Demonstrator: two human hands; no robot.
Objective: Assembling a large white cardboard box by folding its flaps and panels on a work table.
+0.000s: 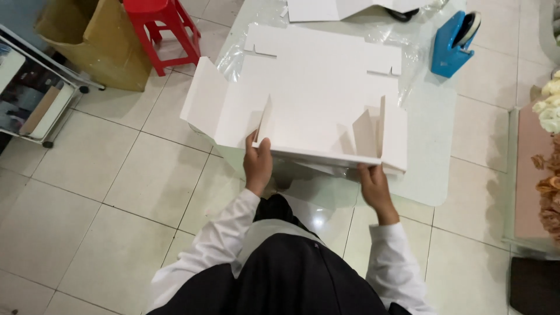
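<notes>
The flat white cardboard box blank point(315, 99) lies on the tabletop point(431, 151), occupying the centre of the view and overhanging the near edge; its left side flap point(201, 96) is raised at 9 o'clock, and two small inner tabs stand upright — one point(265, 119) at 7 o'clock of the blank, one point(368, 129) at 5 o'clock. The left hand point(257, 163) is at the near edge of the blank, directly below the left upright tab; its grip is closed on the edge of the cardboard, thumb on top, fingers underneath and hidden. The right hand point(373, 185) is at the near right corner, at 5 o'clock of the blank; its fingertips touch the folded front edge, but whether that grip is fully closed on the card cannot be told from this angle. Both arms wear white sleeves point(216, 245). A clear plastic sheet point(408, 55) lies under the blank; a second white cardboard piece point(344, 8) lies at 12 o'clock; a blue tape dispenser point(452, 42) stands on the tabletop at 2 o'clock, well apart from the hands. On the tiled floor point(87, 192): a red plastic stool point(163, 29) at 11 o'clock; a brown cardboard box point(96, 44) just beside it at 10 o'clock; a wheeled metal rack point(41, 99) at 9 o'clock. Cream and brown flowers point(548, 151) sit at 3 o'clock.
</notes>
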